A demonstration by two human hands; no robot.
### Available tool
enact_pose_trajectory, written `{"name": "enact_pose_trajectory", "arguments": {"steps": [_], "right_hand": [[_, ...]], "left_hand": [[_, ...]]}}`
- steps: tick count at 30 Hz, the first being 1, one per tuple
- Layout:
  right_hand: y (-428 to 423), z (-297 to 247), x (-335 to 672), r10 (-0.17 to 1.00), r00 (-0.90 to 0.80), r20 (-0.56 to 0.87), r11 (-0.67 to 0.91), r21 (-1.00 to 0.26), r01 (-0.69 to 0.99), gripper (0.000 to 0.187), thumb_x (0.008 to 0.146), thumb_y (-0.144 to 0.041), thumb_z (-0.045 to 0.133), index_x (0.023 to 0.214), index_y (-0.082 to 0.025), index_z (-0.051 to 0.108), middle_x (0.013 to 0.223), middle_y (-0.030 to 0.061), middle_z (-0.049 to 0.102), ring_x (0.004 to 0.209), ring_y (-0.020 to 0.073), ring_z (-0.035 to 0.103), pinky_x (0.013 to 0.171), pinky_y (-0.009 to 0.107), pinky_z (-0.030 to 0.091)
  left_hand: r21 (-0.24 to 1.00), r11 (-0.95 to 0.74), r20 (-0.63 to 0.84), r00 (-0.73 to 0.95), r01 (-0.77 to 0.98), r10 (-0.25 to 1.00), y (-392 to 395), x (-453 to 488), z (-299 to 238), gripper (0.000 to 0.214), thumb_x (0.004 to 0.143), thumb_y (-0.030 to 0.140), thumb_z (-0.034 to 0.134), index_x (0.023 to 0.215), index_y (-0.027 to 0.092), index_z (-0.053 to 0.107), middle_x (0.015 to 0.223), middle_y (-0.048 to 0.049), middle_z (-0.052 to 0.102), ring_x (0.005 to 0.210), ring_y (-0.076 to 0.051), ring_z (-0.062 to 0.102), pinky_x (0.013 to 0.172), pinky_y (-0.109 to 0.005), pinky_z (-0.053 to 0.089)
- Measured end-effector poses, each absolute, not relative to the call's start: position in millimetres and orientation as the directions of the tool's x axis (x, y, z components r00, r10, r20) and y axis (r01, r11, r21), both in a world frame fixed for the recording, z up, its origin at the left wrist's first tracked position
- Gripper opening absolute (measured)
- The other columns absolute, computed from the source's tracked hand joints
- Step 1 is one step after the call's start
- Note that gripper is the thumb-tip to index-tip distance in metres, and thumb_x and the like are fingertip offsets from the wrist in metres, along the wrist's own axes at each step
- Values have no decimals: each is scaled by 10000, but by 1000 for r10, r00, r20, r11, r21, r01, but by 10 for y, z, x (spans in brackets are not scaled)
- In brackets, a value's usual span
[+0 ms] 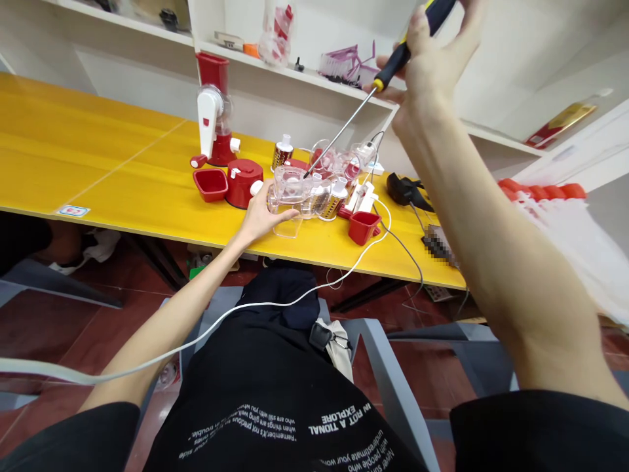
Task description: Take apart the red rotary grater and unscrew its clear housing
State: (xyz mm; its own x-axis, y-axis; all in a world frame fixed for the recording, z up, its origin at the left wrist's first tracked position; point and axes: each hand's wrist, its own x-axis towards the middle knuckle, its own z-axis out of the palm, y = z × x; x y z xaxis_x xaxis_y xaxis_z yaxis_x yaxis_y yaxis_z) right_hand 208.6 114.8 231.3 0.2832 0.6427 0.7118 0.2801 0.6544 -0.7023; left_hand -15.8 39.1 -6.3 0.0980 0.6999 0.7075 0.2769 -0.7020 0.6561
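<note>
My left hand [263, 213] grips a clear plastic grater housing [295, 187] above the yellow table's front edge. Raised at upper right, my right hand [427, 65] is closed round a screwdriver [393, 65] with a black and yellow handle. Its long shaft slants down to the left, and the tip ends at the clear housing; whether it touches is too small to tell. Behind the housing are drum graters [334, 200] with white ends and more clear parts [344, 157]. A red cup-shaped part [363, 227] sits to the right, and a red round base [244, 183] to the left.
An assembled red and white rotary grater [216, 111] stands at the back left, near a red hopper [210, 184]. A white cable [275, 303] crosses before me. Shelves [304, 72] with parts run behind the table [122, 177]. A black tool [407, 190] lies at right.
</note>
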Motion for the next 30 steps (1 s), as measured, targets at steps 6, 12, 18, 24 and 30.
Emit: {"name": "enact_pose_trajectory", "arguments": {"steps": [6, 12, 18, 24, 30], "right_hand": [[727, 2307, 1525, 604, 313, 733, 727, -667, 159, 388, 1080, -138, 288, 1356, -410, 271, 884, -76, 502, 769, 35, 739, 611, 107, 625], [741, 2335, 1388, 641, 225, 734, 735, -671, 96, 443, 1082, -167, 322, 1447, -390, 206, 829, -74, 465, 776, 59, 739, 630, 138, 651], [491, 2296, 1222, 595, 173, 785, 785, -614, 89, 422, 1046, -99, 361, 1356, -369, 265, 797, -79, 514, 680, 65, 701, 561, 128, 620], [228, 2319, 1180, 529, -112, 841, 838, -497, 224, 238, 1040, -165, 484, 998, -283, 281, 907, -94, 594, 780, 50, 740, 512, 74, 574], [379, 2355, 1102, 423, -145, 894, 870, -357, 339, 207, 999, -253, 567, 996, -250, 361, 957, -91, 538, 891, 72, 768, 658, 94, 623]], "left_hand": [[650, -673, 691, 94, 353, 716, 383, -157, -87, 811, 692, 835, 753, 1184, 225, 545, 1143, -107, 746, 1035, -305, 747, 894, -456, 604], [653, -570, 631, 58, 499, 774, 305, -139, -88, 828, 706, 845, 728, 1227, 241, 506, 1225, -137, 719, 1088, -356, 732, 842, -476, 603], [653, -569, 638, 41, 500, 769, 311, -119, -107, 861, 684, 868, 723, 1234, 242, 509, 1235, -148, 717, 1072, -380, 736, 844, -507, 608], [644, -600, 662, 47, 475, 748, 322, -119, -122, 831, 694, 856, 728, 1214, 246, 511, 1213, -135, 719, 1047, -358, 745, 853, -490, 611], [648, -591, 654, 48, 481, 755, 310, -113, -104, 833, 698, 869, 711, 1204, 240, 508, 1203, -139, 716, 1042, -366, 742, 834, -498, 613]]}}
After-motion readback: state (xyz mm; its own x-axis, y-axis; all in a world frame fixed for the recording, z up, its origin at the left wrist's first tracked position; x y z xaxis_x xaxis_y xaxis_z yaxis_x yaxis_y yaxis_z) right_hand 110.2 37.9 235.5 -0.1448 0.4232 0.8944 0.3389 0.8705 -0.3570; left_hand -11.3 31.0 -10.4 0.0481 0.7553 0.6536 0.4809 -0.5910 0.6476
